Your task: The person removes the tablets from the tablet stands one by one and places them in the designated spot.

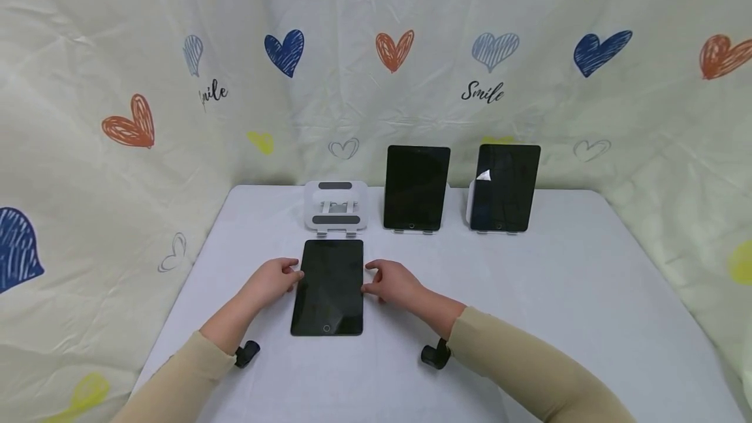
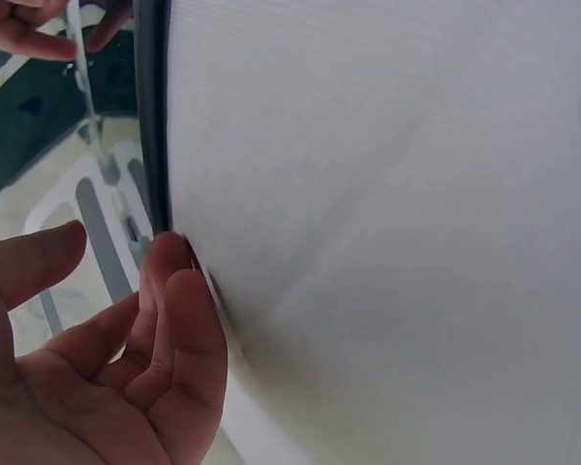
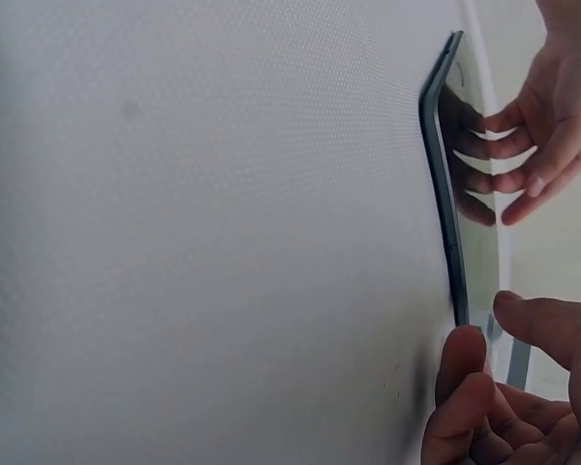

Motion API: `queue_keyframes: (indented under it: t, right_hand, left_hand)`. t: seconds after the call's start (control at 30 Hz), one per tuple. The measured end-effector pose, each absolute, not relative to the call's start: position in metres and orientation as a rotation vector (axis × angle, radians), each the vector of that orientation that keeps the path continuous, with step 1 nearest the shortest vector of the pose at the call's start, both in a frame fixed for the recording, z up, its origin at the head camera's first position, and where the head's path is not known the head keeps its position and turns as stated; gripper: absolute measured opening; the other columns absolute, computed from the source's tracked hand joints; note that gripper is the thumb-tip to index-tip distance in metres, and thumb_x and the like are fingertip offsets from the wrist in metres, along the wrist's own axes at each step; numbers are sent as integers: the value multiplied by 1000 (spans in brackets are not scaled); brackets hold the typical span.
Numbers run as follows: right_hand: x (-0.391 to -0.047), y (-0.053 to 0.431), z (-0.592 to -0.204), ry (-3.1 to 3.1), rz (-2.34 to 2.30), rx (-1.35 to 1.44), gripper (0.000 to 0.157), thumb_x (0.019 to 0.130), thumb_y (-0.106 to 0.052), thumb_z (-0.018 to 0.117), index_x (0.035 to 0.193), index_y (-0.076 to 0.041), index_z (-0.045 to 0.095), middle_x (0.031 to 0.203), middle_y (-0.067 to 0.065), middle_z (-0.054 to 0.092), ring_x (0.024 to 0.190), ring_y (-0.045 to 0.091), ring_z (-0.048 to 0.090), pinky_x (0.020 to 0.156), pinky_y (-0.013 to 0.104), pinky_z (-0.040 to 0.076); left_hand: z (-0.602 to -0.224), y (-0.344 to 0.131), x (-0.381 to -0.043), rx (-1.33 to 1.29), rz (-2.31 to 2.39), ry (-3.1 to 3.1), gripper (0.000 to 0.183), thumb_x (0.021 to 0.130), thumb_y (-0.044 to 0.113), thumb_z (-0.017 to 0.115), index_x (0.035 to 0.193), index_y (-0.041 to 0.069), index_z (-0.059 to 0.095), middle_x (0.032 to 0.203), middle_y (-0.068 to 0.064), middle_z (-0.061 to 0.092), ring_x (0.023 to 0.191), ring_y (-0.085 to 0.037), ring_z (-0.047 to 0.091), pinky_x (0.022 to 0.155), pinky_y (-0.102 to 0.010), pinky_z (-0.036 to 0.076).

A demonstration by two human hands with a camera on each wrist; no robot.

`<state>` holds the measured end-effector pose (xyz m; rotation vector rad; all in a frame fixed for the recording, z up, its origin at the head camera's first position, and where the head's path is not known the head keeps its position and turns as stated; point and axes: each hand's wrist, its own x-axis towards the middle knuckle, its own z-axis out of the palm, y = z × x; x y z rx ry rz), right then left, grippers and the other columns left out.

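Note:
A black tablet lies screen up on the white table, below a white tablet stand. My left hand is at the tablet's left side. In the left wrist view its bent fingertips touch the tablet's edge, while the thumb stays apart from it. At the opposite side is my right hand. The right wrist view has its fingertips by the edge of the tablet, with the thumb raised away. Neither hand pinches the tablet.
Two more black tablets stand upright at the back, one in the middle and one further right, each on a stand. A pale curtain with printed hearts hangs behind the white table.

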<state>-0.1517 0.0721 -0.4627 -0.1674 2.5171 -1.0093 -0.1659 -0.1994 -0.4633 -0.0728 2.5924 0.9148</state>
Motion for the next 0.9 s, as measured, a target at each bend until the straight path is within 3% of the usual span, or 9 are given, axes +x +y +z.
queue_keyframes:
  t: [0.43,0.7,0.9]
  right_hand:
    - [-155,84,-458,2548,-964,-129,54,89,-26,76,136,-11,58,79,-1,63,61,16,60,66,31,47]
    - [-159,96,-451,2577,-982,-119,53,89,-26,76,138,-13,58,84,-1,63,63,16,61,65,30,48]
    - [-163,109,-450,2606,-990,-81,53,90,-27,75,139,-16,58,88,0,63,66,17,61,65,30,48]
  left_hand:
    - [-452,-186,-176,-44,1008,2643,52,100,31,58,143,4,51,109,-10,64,82,-18,60,71,-34,49]
    - [-449,-166,-184,-12,1081,2668,50,99,31,59,142,6,52,96,-6,63,79,-19,58,70,-35,47]
    - [-447,-151,-189,13,1168,2664,50,99,31,60,143,7,53,99,-6,65,83,-21,58,76,-38,48]
